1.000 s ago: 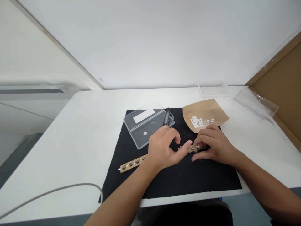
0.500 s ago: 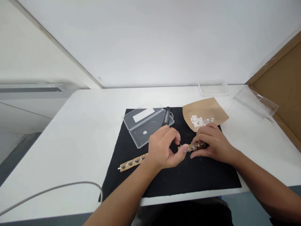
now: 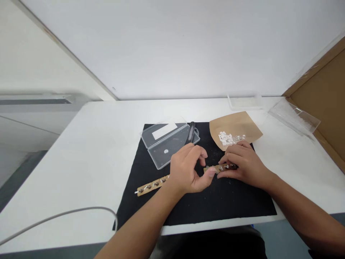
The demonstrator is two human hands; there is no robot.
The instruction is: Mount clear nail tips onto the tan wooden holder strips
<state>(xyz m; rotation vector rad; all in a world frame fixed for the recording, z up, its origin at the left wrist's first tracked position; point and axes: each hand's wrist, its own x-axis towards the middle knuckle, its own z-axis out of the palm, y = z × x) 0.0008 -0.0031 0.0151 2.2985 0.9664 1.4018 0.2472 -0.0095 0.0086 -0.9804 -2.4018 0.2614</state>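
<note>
My right hand [image 3: 244, 162] is closed around the right end of a short tan strip [image 3: 219, 169] that carries a row of small metal earrings or studs. The strip is held just over a black mat [image 3: 215, 201]. My left hand [image 3: 188, 169] is curved at the strip's left end, thumb and forefinger apart. Its thumb tip overlaps the strip's near edge; whether it presses on it is unclear. A second tan strip [image 3: 152, 186] with similar dark metal pieces lies on the mat, partly behind my left wrist.
Beyond my left hand are an open clear plastic case [image 3: 172, 144] and a dark-handled tool [image 3: 191, 132]. Brown paper [image 3: 237, 124] bears small white pieces [image 3: 226, 138]. Clear trays [image 3: 295, 117] stand at the right, by a cardboard panel [image 3: 323, 93]. A grey cable [image 3: 67, 213] crosses the left side.
Almost nothing differs. The fingers of my right hand have shifted very slightly on the strip, while my left hand keeps its curved pose.
</note>
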